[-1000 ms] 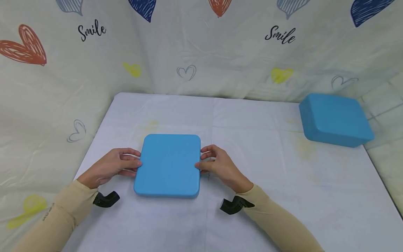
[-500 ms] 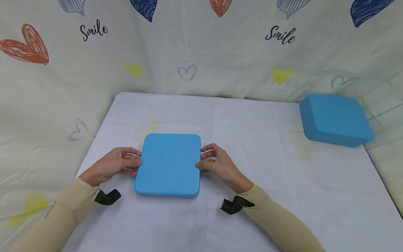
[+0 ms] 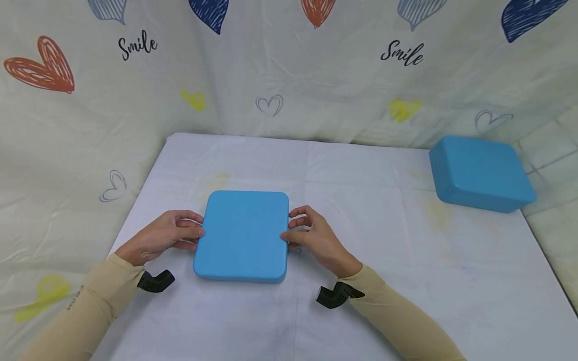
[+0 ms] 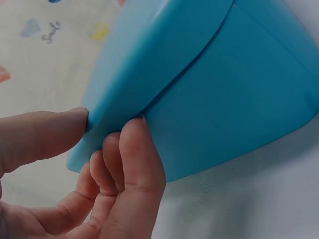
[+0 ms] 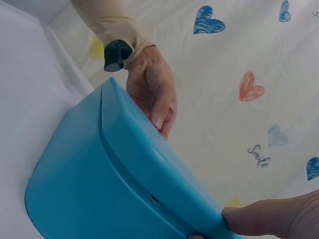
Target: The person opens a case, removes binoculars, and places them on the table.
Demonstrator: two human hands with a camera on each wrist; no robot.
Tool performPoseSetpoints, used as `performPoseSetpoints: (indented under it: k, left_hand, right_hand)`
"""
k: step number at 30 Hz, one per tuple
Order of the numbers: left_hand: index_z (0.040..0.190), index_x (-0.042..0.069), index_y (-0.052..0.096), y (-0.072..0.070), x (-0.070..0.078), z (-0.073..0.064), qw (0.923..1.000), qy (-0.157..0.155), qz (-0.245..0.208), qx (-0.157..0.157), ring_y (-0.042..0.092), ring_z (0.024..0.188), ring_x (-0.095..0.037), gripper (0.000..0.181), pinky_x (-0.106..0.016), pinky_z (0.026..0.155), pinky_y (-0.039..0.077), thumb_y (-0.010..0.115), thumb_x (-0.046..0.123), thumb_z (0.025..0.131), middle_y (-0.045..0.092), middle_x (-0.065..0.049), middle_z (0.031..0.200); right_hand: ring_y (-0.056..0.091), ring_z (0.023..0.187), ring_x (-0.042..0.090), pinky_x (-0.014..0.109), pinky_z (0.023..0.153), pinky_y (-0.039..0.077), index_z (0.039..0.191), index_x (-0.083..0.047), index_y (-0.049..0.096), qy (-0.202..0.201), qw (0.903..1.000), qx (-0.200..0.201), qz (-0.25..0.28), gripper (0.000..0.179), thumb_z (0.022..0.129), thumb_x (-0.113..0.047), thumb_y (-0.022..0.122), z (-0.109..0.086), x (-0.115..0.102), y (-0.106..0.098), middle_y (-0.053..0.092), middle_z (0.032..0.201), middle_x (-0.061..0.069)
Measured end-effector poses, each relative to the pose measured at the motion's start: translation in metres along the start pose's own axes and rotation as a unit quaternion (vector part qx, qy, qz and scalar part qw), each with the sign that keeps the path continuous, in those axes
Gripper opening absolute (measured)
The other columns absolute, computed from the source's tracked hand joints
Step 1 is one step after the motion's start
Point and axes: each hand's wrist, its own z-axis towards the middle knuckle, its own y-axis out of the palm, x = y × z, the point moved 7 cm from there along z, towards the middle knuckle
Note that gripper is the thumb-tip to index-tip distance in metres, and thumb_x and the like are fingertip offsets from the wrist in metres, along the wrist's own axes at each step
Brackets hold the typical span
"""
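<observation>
left: left hand (image 3: 164,235) is at the left side of the near blue box (image 4: 239,99). grip is closed in a pinch on the lid (image 3: 241,233): in the left wrist view the thumb presses its upper edge, while a fingertip meets the side just at the seam (image 4: 192,64) below the lid's rim. remaining fingers curl beneath.

centre: the box appears to sit flat on the tabletop (image 3: 361,311), directly between the two hands, lid uppermost. from the head view the lid looks nearly square; no long axis can be told. its left and right edges run roughly away from the person, so the grips lie across it, facing each other. neither hand is nearer; both touch. seam runs along the side below both thumbs, which i judge to be the line that matters for any lift of the lid.

right: right hand (image 3: 316,238) is at the opposite side, grip likewise pinching the lid; the right wrist view gives the thumb on the upper edge and a fingertip just showing near the seam. other fingers hidden there.

far right: second blue box (image 3: 483,173) rests at the tabletop's far right corner, well apart from both hands, right hand nearer.
</observation>
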Motion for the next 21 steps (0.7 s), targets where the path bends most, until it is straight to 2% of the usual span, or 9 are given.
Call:
performPoseSetpoints:
  k: [11, 21]
  left_hand:
    - [0.142, -0.008, 0.044, -0.0020, -0.0004, 0.0038, 0.9998, -0.012, 0.007, 0.011, 0.071, 0.091, -0.013, 0.061, -0.029, 0.086, 0.062, 0.073, 0.021, 0.097, 0.068, -0.003, 0.107]
    - [0.142, -0.009, 0.044, -0.0001, 0.0024, 0.0020, 0.9999, 0.001, 0.010, 0.007, 0.071, 0.093, -0.013, 0.060, -0.030, 0.087, 0.062, 0.072, 0.020, 0.098, 0.068, -0.006, 0.112]
  right_hand:
    - [0.070, 0.082, 0.019, 0.037, 0.082, 0.063, 0.128, -0.007, 0.051, 0.001, 1.0000, 0.005, 0.004, 0.050, 0.085, -0.005, 0.078, 0.0020, 0.0005, -0.0004, 0.058, 0.111, 0.011]
    - [0.068, 0.083, 0.019, 0.038, 0.083, 0.062, 0.128, -0.006, 0.051, 0.001, 1.0000, 0.005, 0.007, 0.050, 0.086, -0.008, 0.079, -0.0006, 0.0024, -0.0012, 0.056, 0.111, 0.011]
